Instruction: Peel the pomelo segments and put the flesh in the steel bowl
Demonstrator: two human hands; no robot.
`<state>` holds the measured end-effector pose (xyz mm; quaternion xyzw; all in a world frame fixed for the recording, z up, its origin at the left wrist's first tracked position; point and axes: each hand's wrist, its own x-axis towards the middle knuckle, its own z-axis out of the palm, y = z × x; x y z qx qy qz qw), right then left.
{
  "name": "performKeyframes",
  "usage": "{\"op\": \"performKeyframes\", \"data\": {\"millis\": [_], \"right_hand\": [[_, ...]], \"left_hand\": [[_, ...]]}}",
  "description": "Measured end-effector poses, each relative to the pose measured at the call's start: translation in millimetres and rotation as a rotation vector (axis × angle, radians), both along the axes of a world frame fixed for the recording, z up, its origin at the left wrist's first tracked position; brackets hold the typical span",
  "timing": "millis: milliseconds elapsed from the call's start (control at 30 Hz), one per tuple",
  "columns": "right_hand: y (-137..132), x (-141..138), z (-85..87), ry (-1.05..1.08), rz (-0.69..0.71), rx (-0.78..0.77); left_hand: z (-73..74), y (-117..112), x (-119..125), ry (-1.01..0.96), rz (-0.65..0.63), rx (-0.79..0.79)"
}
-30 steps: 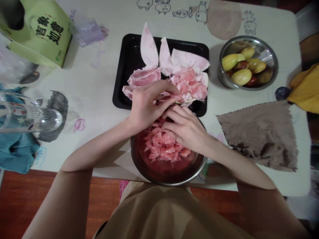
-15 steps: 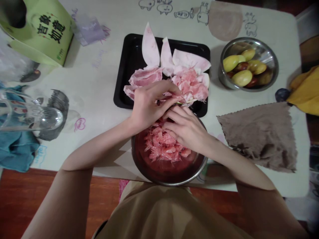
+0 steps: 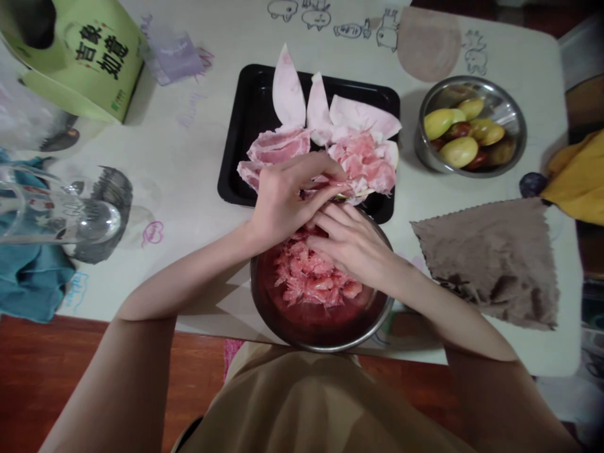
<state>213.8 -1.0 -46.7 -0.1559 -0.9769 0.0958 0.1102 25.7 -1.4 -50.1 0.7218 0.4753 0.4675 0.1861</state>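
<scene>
Inside metal bowl, ragged pulp, hands above

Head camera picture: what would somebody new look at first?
Probably the pink fruit pieces in the metal bowl, low in the middle, with the left hand and right hand over its far side. Next, maybe, the pale peels in the black tray beyond it and the green box in the top left corner.

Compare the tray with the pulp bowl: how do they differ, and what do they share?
1. The tray is rectangular; the pulp bowl is round.
2. The tray is black; the pulp bowl has a shiny metallic rim.
3. The tray holds pale peel among other pieces; the pulp bowl holds loose pink pulp.
Shared: both contain fruit parts.
</scene>
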Motion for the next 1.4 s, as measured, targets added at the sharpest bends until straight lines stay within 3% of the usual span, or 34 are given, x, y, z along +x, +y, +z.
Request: {"op": "performKeyframes", "data": {"millis": [267,433,567,733,933,1167,1400], "right_hand": [[4.4,6.6,-9.9,0.091,-0.014,-0.161],[9.9,14.3,11.1,0.131,-0.067,-0.248],[22.2,26.5,32.8,0.205,-0.267,-0.263],[43.8,35.5,18.3,0.317,-0.536,-0.054],[56.5,36.9,1.1,0.321,-0.523,-0.022],[58.8,40.7,3.7,0.366,-0.546,-0.012],[43.6,29.8,13.0,0.513,-0.446,-0.007]], "left_hand": [[1.0,-0.3,1.6,-0.044,0.03,0.008],[3.5,-2.3,2.0,-0.048,0.049,-0.011],[2.3,-3.0,2.1,-0.08,0.062,0.013],[2.6,-2.6,3.1,-0.074,0.085,0.049],[1.8,-2.0,2.9,-0.106,0.071,0.057],[-1.6,-1.6,1.7,-0.098,0.09,0.057],[-1.1,-2.0,2.9,-0.103,0.1,0.065]]}}
